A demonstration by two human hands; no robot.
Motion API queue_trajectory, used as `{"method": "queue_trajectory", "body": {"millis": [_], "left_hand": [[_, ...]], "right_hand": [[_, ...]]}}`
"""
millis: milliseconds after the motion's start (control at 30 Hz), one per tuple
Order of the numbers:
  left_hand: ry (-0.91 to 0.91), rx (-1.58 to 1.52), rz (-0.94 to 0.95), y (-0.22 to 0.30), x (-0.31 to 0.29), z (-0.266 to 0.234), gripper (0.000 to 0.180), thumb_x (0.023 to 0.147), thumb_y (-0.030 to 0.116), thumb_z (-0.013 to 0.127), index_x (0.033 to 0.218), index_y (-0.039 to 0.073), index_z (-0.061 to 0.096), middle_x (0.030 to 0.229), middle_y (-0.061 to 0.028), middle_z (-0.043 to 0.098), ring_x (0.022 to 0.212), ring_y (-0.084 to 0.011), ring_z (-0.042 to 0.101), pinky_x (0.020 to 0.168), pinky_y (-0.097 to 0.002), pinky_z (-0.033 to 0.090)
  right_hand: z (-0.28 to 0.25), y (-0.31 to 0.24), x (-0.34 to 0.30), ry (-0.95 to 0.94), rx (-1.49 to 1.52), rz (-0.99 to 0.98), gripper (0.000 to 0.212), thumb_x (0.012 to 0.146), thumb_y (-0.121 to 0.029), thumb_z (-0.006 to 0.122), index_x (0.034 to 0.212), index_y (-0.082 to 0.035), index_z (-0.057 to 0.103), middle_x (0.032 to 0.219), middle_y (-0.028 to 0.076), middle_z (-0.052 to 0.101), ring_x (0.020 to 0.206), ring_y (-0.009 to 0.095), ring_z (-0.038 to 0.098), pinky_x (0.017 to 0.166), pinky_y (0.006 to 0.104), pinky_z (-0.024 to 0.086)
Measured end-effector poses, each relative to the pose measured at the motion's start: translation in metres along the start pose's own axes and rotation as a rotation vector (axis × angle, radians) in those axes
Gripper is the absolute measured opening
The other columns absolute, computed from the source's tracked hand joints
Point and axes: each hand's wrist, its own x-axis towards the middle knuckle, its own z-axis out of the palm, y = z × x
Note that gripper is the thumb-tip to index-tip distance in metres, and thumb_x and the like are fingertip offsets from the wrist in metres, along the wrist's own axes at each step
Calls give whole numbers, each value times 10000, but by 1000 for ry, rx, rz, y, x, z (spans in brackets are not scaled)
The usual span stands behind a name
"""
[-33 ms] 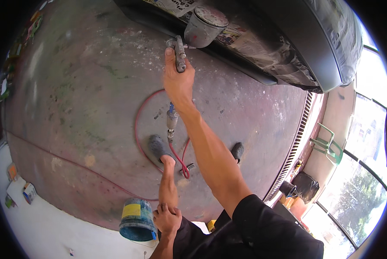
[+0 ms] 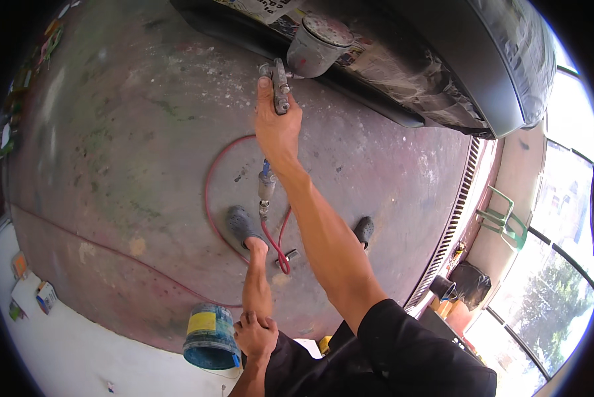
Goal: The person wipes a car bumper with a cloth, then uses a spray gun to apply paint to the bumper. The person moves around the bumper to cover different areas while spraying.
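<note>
My right hand reaches forward, its fingers closed round the handle of a metal spray gun. A grey paint cup with a stained lid is attached to the gun's right side. Just beyond is a dark car body panel, partly covered with newspaper and clear plastic. Below my right hand hangs a metal air-line fitting, joined to a red hose. My left hand rests on my bent left knee, fingers apart and holding no tool.
A stained blue bucket with a yellow patch stands beside my left knee. The red hose loops around my left shoe and trails left over the paint-marked floor. At right are a floor grate, a green chair and a black bag.
My right hand and the spray gun have shifted slightly right and nearer to me, with the air-line fitting moving along. My left hand has stayed on the knee.
</note>
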Motion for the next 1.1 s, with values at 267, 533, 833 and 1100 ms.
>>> {"method": "queue_trajectory", "body": {"millis": [267,533,833,1100], "left_hand": [[-51,90,-12,28,-8,20,562,925,427,653,1329,40,706,1406,-187,680,1175,-452,661,921,-579,582],[-79,232,-53,66,-20,28,587,950,435,631,1373,35,712,1411,-192,682,1207,-462,646,977,-585,574],[-80,352,-38,101,-24,37,574,958,431,630,1371,43,721,1378,-180,714,1229,-452,651,1015,-572,569],[3,440,17,133,-21,36,437,973,410,645,1173,56,805,1245,-171,758,1215,-416,678,1010,-557,563]], "right_hand": [[-156,51,2,187,-11,61,624,1077,-621,694,949,-11,655,717,-3,553,684,105,500,618,345,440],[-317,84,8,358,19,164,599,1098,-594,675,937,-17,665,740,2,589,687,107,541,624,337,458],[-470,125,22,634,89,103,650,1071,-644,683,881,-22,688,725,25,598,559,110,528,504,321,407],[-532,135,-5,610,77,162,621,1092,-606,678,972,3,708,757,8,586,724,121,537,658,345,448]]}}
